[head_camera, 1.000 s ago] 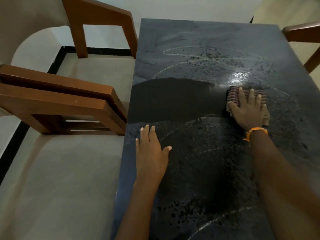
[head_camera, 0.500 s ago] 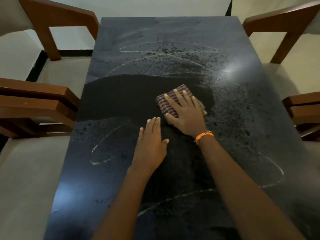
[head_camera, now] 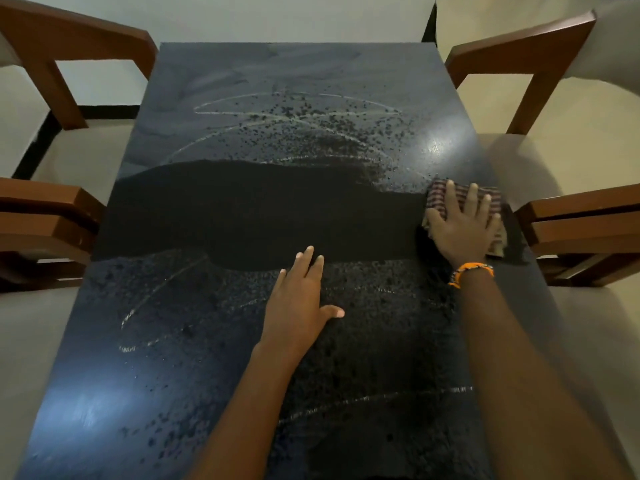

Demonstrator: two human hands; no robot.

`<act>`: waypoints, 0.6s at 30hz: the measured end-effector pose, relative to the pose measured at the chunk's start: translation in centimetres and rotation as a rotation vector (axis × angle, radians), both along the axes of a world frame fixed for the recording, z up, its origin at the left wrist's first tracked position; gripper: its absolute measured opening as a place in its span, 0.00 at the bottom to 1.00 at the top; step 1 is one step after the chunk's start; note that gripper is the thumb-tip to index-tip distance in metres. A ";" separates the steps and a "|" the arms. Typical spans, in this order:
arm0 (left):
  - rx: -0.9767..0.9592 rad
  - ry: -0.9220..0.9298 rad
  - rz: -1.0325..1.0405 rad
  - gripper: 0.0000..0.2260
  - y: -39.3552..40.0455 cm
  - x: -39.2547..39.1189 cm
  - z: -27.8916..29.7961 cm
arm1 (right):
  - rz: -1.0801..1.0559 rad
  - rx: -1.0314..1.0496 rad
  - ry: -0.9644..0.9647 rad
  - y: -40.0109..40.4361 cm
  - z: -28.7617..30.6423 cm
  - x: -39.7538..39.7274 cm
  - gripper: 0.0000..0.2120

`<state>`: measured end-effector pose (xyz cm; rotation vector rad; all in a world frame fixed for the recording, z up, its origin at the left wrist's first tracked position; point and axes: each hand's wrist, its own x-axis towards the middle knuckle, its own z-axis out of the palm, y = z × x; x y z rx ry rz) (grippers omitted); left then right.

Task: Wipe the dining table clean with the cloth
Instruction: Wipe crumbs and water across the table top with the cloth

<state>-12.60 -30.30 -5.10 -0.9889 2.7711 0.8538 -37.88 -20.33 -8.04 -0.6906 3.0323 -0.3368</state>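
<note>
The dark dining table (head_camera: pixel 207 341) fills the view, speckled with dust and pale streaks. A clean black band (head_camera: pixel 242 216) runs across its middle from left to right. My right hand (head_camera: pixel 460 226) presses flat with spread fingers on a folded striped cloth (head_camera: pixel 440 190) near the table's right edge, at the end of that band. An orange band sits on that wrist. My left hand (head_camera: pixel 301 299) rests flat on the table near the centre, fingers straight, holding nothing.
Wooden chairs stand on both sides: two on the left (head_camera: pixel 52 216) (head_camera: pixel 69 39) and two on the right (head_camera: pixel 581 223) (head_camera: pixel 526 50). Pale floor lies around the table. A dark skirting line (head_camera: pixel 38 143) runs at the back left.
My right hand has slid the cloth from the table's middle to its right edge, lengthening the clean band. The left hand stays flat on the table. The view has shifted.
</note>
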 end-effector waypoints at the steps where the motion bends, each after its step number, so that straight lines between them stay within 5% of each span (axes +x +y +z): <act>1: 0.002 -0.003 0.005 0.40 0.0 0.0 -0.1 | 0.055 0.002 -0.010 -1.9 0.0 0.5 0.28; 11: -0.030 -0.097 0.092 0.39 1.0 -2.6 1.0 | 0.769 -0.018 -0.019 -12.8 -0.4 6.6 0.29; 18: 0.029 -0.091 0.001 0.40 4.2 -5.4 0.5 | 0.517 -0.045 0.038 -5.6 -0.7 -3.6 0.28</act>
